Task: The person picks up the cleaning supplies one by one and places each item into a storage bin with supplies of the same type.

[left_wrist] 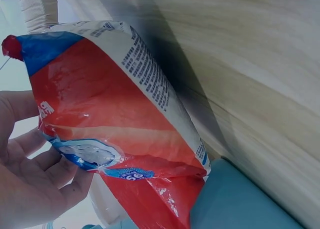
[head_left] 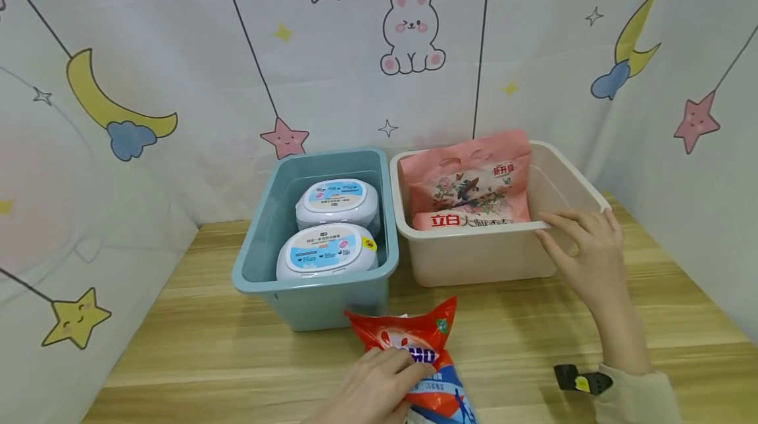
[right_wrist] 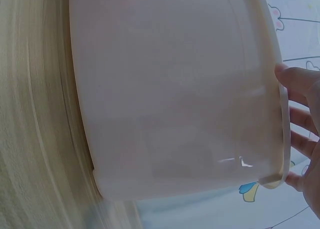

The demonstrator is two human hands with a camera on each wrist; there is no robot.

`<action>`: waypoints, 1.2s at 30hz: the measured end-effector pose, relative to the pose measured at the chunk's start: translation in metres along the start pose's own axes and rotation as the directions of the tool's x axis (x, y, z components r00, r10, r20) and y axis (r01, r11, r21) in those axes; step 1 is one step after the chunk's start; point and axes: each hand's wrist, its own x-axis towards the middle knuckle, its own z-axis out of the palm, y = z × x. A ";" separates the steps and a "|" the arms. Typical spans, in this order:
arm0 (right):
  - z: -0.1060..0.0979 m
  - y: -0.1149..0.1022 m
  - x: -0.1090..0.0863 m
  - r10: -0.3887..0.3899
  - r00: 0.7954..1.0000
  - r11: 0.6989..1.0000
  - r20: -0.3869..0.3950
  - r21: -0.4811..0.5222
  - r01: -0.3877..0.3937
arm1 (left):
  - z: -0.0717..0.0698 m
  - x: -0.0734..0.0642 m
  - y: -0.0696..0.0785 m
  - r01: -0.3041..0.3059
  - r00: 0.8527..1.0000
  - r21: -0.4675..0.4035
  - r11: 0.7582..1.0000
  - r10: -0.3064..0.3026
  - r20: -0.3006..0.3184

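My left hand [head_left: 379, 381] grips a red and blue bag of laundry detergent [head_left: 441, 381] in front of the bins. In the left wrist view, its fingers [left_wrist: 55, 169] bend against the front of the bag [left_wrist: 115, 109]. My right hand [head_left: 592, 256] holds the front right rim of a cream plastic bin [head_left: 480, 256]. The right wrist view shows the thumb [right_wrist: 292, 76] outside that rim and the other fingers over its inner side. Inside the cream bin leans a pink detergent bag [head_left: 468, 180], its lower part hidden by the front wall.
To the left of the cream bin stands a blue-green bin [head_left: 331, 305] with two white lidded boxes, a front one [head_left: 326, 249] and a rear one [head_left: 337, 200]. Both bins rest on a wooden table [head_left: 195, 345] before a patterned cloth [head_left: 349, 68]. A black strap [head_left: 583, 380] lies by the right sleeve.
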 end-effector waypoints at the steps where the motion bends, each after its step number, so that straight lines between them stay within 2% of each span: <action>1: 0.000 0.000 0.000 0.000 1.000 1.000 0.000 -0.001 0.000 | 0.000 0.000 0.001 -0.002 1.000 -0.007 1.000 0.002 -0.001; 11: 0.002 0.002 -0.001 -0.002 1.000 1.000 0.005 -0.009 0.002 | 0.000 0.001 0.004 -0.018 1.000 -0.079 0.997 0.018 -0.001; 22: 0.001 0.003 -0.002 0.009 1.000 1.000 0.011 -0.014 -0.009 | -0.001 -0.001 0.010 -0.101 0.993 -0.079 0.992 0.096 -0.068; 28: 0.001 0.003 -0.002 0.002 1.000 1.000 0.007 -0.013 -0.002 | -0.002 -0.003 0.012 -0.123 0.989 -0.083 0.989 0.115 -0.098; 36: 0.002 0.003 -0.001 -0.004 1.000 1.000 -0.004 -0.005 0.004 | -0.003 -0.006 0.016 -0.171 0.975 -0.092 0.981 0.155 -0.159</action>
